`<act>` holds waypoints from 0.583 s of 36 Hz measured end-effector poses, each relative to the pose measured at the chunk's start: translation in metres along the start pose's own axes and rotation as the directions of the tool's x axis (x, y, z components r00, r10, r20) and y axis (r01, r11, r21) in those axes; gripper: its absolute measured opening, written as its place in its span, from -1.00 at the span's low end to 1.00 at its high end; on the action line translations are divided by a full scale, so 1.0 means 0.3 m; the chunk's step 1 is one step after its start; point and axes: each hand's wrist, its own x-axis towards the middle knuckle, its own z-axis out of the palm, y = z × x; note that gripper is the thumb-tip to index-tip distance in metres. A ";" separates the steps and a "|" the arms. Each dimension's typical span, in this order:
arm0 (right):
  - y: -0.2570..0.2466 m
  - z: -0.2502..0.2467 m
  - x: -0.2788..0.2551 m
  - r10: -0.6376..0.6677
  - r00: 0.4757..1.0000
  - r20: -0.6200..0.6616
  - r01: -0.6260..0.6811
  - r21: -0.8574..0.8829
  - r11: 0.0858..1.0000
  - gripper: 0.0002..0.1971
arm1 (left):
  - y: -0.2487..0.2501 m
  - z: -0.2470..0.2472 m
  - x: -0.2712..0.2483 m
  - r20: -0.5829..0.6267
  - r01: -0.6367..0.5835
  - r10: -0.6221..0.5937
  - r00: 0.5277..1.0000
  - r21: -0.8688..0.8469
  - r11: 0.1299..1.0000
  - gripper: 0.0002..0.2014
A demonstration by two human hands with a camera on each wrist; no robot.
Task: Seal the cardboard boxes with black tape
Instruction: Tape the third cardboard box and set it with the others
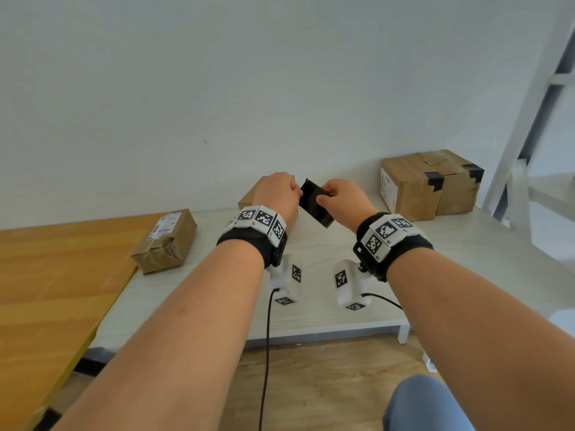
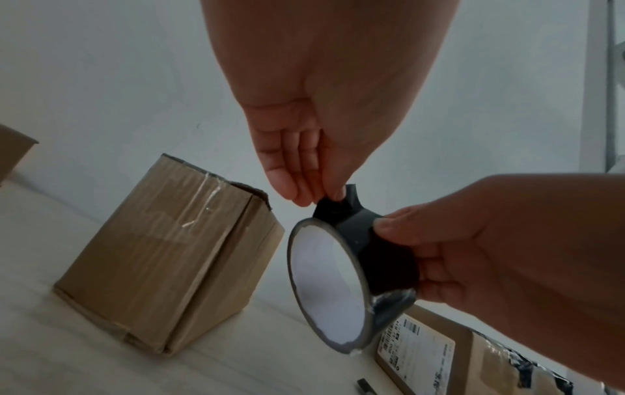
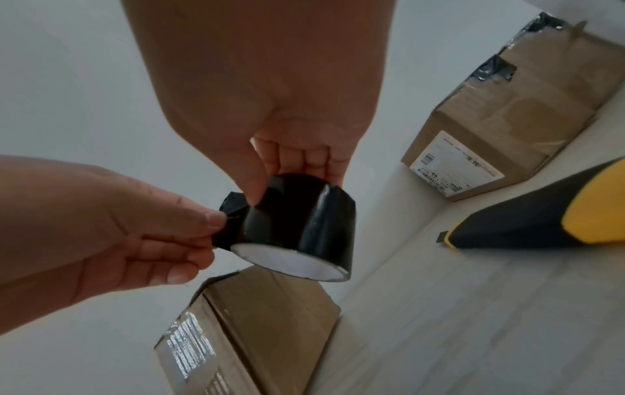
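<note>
Tape roll (image 1: 315,203) held betw. both hands above table (image 1: 326,309), box (image 1: 165,241) left, box pair (image 1: 431,185) far right.

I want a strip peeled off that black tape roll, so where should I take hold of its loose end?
Pinch the crumpled free end that stands up off the tape roll, coming from the left, where the left hand already has it. The right hand steadies the roll by its band, so pull away from that grip.

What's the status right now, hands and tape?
Right hand grips tape roll. Left hand pinches its free end. Open box below, nothing blocking.
</note>
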 end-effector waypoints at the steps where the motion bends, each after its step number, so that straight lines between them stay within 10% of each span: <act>1: -0.004 0.001 0.003 0.006 1.000 0.005 -0.006 -0.013 1.000 -0.81 | -0.003 -0.001 0.000 0.001 0.000 0.000 1.000 0.006 1.000 -0.77; 21: -0.050 -0.002 0.019 0.013 0.997 -0.079 -0.009 0.050 0.999 -0.74 | -0.066 -0.067 0.032 -0.046 0.125 -0.131 0.990 -0.125 0.984 -0.83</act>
